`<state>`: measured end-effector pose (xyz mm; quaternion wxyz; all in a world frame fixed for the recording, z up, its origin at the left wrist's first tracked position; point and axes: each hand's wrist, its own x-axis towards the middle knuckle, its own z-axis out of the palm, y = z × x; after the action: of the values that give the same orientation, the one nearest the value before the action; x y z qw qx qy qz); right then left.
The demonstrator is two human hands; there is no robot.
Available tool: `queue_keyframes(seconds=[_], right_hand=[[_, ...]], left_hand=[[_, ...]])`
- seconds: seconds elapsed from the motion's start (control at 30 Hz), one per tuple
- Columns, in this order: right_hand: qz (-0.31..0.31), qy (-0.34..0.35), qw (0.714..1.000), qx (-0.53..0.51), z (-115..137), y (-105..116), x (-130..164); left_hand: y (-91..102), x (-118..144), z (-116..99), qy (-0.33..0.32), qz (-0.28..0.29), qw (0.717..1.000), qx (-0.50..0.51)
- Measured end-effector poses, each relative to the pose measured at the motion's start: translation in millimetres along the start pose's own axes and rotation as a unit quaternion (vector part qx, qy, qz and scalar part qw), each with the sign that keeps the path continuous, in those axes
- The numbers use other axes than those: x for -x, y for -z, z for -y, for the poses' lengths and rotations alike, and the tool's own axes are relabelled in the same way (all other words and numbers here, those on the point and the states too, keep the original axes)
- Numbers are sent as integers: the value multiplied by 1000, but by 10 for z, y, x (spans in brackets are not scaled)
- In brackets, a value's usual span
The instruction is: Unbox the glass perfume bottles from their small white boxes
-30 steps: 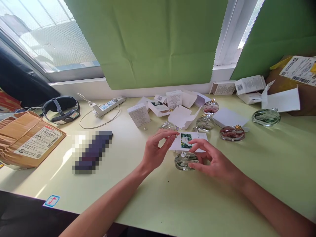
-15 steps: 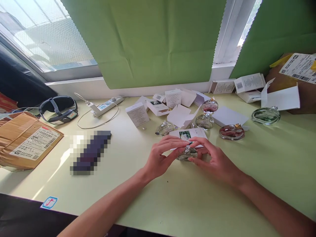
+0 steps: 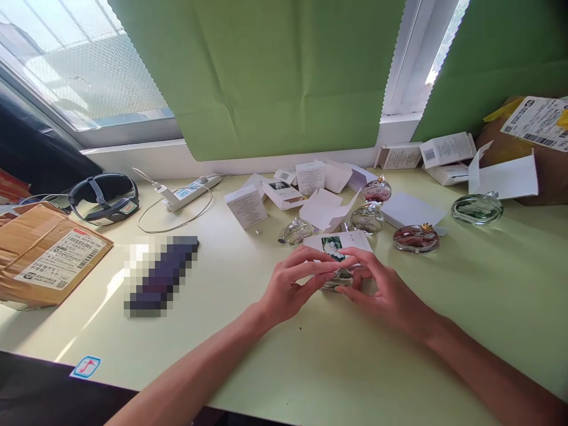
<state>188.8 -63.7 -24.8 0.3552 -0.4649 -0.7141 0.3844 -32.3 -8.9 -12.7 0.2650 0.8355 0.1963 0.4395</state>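
Note:
A clear glass perfume bottle [image 3: 336, 282] lies on the table between my hands, its silvery top toward me and partly covered by fingers. My left hand [image 3: 296, 283] reaches over it from the left, thumb and fingers closed at the top of the bottle. From the other side, my right hand [image 3: 377, 283] grips the bottle's right edge between thumb and curled fingers. Directly behind the hands lies a white box [image 3: 355, 239] with a white flower picture. A clear bottle [image 3: 296, 232] rests at its left, and a dark red one [image 3: 416, 238] stands to the right.
Opened white cartons [image 3: 326, 208] and more bottles [image 3: 367, 219] crowd the back. A green-tinted bottle [image 3: 477, 209] sits right. At left are a cardboard parcel [image 3: 53, 254], a black headband device [image 3: 104, 198], a power strip [image 3: 194, 192] and a blurred dark object [image 3: 164, 275].
Both hands stay on the perfume bottle. My left fingers have shifted slightly over its top, and the whole view has moved a little.

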Motion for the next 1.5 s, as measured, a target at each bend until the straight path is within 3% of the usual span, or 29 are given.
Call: queue_keyframes(seconds=[0.2, 0.5, 1.0, 1.5], right_hand=[[17, 91, 993, 70, -42, 10, -2], [29, 168, 979, 111, -28, 37, -30], [33, 164, 980, 110, -22, 28, -31], [38, 168, 982, 76, -33, 28, -30]], left_hand=[[2, -25, 5, -12, -22, 1000, -3], [-8, 13, -12, 54, -39, 998, -6], [-19, 9, -4, 21, -27, 999, -9], [-5, -7, -25, 34, -19, 999, -1]])
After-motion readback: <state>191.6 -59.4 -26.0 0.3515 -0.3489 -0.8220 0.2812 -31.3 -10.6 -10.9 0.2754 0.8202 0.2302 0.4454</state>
